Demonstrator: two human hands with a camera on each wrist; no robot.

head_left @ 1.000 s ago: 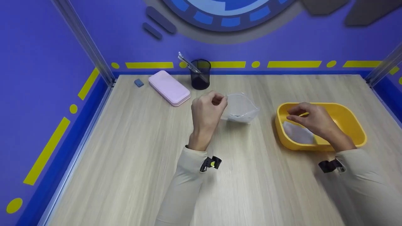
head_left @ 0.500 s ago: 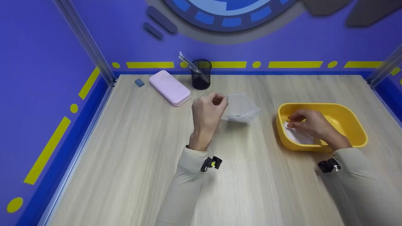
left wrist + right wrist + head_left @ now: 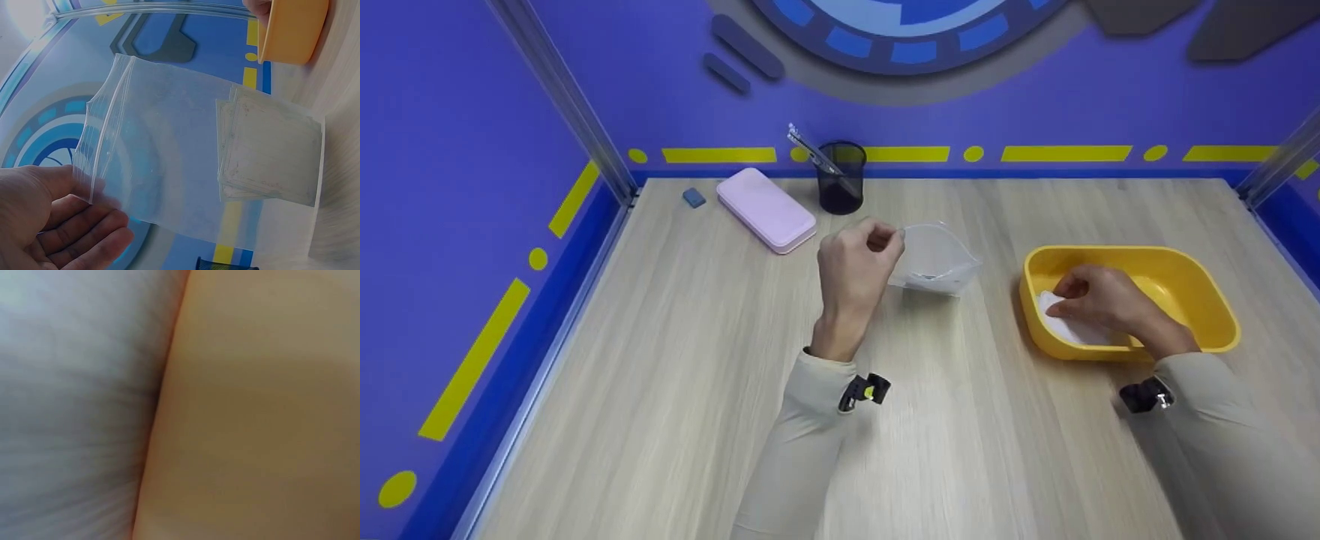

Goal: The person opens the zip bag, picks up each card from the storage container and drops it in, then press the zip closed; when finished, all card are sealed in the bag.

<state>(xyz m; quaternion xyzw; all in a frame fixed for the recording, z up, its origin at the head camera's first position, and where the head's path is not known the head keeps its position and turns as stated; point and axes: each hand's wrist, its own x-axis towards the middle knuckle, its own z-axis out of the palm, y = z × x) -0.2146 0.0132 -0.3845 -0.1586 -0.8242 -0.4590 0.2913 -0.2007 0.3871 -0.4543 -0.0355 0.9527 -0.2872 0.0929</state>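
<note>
My left hand (image 3: 859,262) pinches the top corner of a clear zip bag (image 3: 934,259) standing on the table, its mouth spread. In the left wrist view, thumb and fingers hold the zip edge, and a stack of thin square sheets (image 3: 273,146) lies at the bag's bottom. My right hand (image 3: 1110,300) reaches into a yellow tub (image 3: 1207,300), thumb and fingertips at a white flat piece (image 3: 1072,330) on its left side. Part of that piece is hidden under the hand; whether it is pinched, I cannot tell. The right wrist view shows only the tub wall (image 3: 253,410), blurred.
A pink case (image 3: 765,210) lies at the back left, beside a small blue block (image 3: 694,197). The black mesh pen cup (image 3: 840,180) with pens in it stands behind the left hand. Blue walls border the wooden table (image 3: 697,375).
My right hand has lowered into the yellow tub, from above the white piece down to it. The left hand and the zip bag have stayed in place.
</note>
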